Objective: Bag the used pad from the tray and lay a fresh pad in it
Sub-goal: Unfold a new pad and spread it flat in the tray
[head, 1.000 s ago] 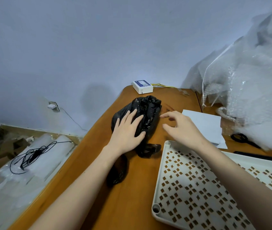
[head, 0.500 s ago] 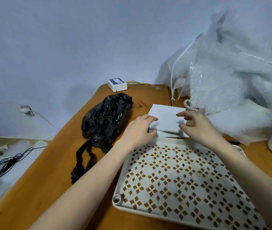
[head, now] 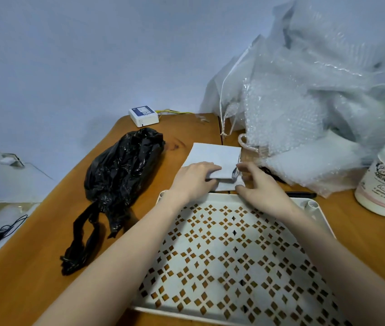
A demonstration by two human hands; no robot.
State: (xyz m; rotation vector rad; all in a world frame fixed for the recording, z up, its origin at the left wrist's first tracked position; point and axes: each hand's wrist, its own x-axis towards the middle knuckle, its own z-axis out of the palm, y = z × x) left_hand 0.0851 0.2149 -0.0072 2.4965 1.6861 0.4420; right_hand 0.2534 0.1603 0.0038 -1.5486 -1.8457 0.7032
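My left hand [head: 195, 182] and right hand [head: 260, 187] pinch the folded fresh pad [head: 215, 161] just beyond the tray [head: 210, 267], its long axis running away from me; the tied black bag [head: 121, 165] lies left of the tray.

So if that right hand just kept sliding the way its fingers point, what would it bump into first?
Probably the left hand. The right hand points leftward across the folded white pad, which both hands grip, so it would ride over the pad first; depth is hard to judge.
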